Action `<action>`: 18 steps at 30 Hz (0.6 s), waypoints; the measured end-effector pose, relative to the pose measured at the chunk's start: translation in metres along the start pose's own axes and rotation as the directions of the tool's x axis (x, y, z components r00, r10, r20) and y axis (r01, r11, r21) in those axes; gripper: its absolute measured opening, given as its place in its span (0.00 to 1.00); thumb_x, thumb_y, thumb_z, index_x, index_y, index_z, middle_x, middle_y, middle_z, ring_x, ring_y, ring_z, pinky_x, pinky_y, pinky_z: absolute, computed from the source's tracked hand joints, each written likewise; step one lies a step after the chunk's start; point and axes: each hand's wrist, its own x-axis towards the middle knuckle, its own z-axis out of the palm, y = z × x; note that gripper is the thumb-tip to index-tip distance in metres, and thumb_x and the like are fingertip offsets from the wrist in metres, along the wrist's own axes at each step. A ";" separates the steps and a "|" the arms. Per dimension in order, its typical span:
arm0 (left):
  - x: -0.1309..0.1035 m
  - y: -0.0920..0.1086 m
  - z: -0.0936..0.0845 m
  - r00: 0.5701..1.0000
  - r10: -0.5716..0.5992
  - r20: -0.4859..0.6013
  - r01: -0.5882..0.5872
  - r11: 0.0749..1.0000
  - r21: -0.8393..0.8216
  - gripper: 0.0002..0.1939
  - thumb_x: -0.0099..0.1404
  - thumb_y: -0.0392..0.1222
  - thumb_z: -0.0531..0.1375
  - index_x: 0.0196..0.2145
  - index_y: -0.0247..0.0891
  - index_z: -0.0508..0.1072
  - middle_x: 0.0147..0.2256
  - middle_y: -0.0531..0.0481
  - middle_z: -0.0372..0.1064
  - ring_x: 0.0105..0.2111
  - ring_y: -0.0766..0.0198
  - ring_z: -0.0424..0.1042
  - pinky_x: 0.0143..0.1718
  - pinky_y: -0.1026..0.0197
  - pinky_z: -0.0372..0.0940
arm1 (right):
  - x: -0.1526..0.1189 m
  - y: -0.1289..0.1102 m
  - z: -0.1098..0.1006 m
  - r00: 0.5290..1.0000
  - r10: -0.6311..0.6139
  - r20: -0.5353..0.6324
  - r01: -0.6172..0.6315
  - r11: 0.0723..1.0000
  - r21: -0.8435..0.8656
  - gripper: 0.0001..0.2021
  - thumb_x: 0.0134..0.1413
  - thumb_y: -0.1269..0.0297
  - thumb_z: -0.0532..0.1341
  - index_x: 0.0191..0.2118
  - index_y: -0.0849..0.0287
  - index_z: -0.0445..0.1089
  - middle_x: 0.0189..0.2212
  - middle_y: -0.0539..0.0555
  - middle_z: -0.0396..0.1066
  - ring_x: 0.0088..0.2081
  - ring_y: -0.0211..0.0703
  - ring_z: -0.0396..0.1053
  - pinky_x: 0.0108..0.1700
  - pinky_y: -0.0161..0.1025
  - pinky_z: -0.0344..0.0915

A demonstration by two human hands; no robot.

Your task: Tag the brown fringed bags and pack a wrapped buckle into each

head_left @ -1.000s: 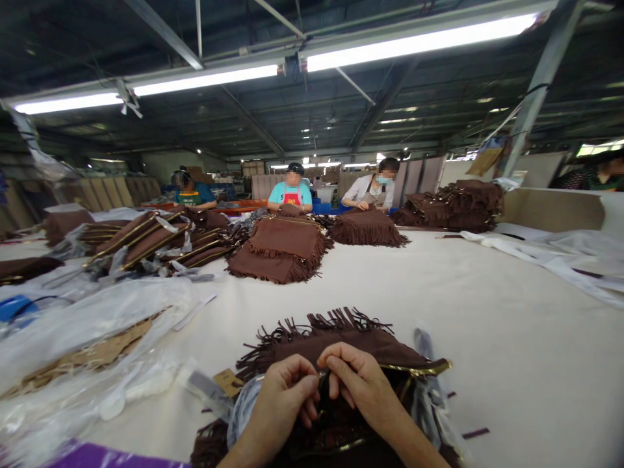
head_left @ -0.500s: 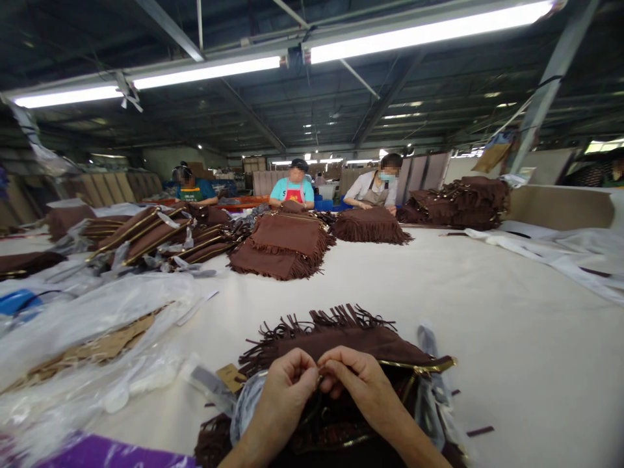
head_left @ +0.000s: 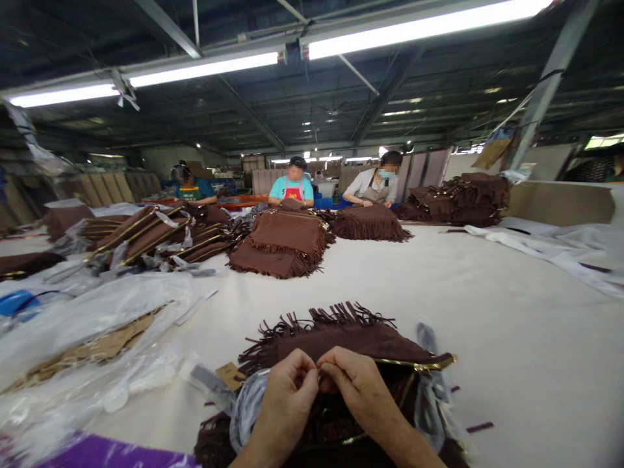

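Observation:
A dark brown fringed bag point(head_left: 336, 344) lies in front of me, its gold zipper point(head_left: 414, 366) undone and its mouth gaping. Above that opening my left hand point(head_left: 288, 403) and my right hand point(head_left: 353, 387) meet, thumbs and fingertips pinched together. What they pinch is tiny and mostly hidden by the fingers; I cannot make it out. Clear plastic wrapping point(head_left: 247, 406) bulges beside my left wrist, and more wrapping point(head_left: 429, 396) covers the bag's right end. A tan paper tag point(head_left: 231, 376) pokes out at the bag's left.
Plastic sheets point(head_left: 121, 338) and tan tags point(head_left: 104, 344) spread over the left of the white table point(head_left: 439, 279). Piles of brown bags point(head_left: 287, 237) stand farther back, zippered ones point(head_left: 146, 237) to the left. Three co-workers sit across, one in a red apron point(head_left: 294, 194). Purple material point(head_left: 117, 453) lies near left.
My hands stay pinched together over the bag's opening, with only a slight shift of the fingers and wrists. The bag has not visibly moved.

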 end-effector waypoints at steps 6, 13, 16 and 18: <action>0.003 -0.004 0.003 1.000 -0.015 -0.003 0.015 1.000 -0.018 0.09 0.57 0.43 0.55 0.22 0.38 0.63 0.20 0.56 0.59 0.22 0.67 0.59 0.25 0.66 0.54 | 0.000 0.003 0.004 0.998 -0.003 0.062 0.004 1.000 -0.003 0.14 0.63 0.63 0.55 0.27 0.56 0.70 0.22 0.49 0.69 0.25 0.39 0.67 0.30 0.34 0.61; -0.005 0.008 -0.052 0.980 0.198 -0.036 -0.172 0.919 0.355 0.16 0.62 0.39 0.50 0.45 0.37 0.70 0.42 0.44 0.69 0.41 0.56 0.69 0.46 0.55 0.62 | 0.003 -0.002 -0.005 0.988 0.157 0.004 -0.156 0.979 0.131 0.16 0.62 0.53 0.55 0.41 0.59 0.73 0.22 0.51 0.72 0.20 0.41 0.68 0.23 0.35 0.66; -0.018 0.001 -0.084 0.989 0.128 0.070 -0.144 0.780 0.609 0.17 0.58 0.38 0.51 0.44 0.37 0.72 0.44 0.41 0.70 0.47 0.51 0.67 0.52 0.50 0.59 | -0.002 -0.022 -0.009 0.993 0.120 0.016 -0.120 0.991 0.062 0.14 0.63 0.55 0.54 0.39 0.58 0.73 0.21 0.50 0.70 0.18 0.38 0.65 0.21 0.33 0.63; -0.024 -0.007 -0.096 0.987 0.024 0.157 -0.122 0.749 0.651 0.21 0.57 0.39 0.52 0.48 0.37 0.71 0.46 0.41 0.70 0.48 0.51 0.67 0.53 0.50 0.59 | -0.011 -0.039 -0.003 0.996 -0.002 0.086 0.007 0.999 -0.049 0.11 0.64 0.61 0.54 0.36 0.56 0.72 0.23 0.50 0.71 0.22 0.39 0.68 0.27 0.33 0.64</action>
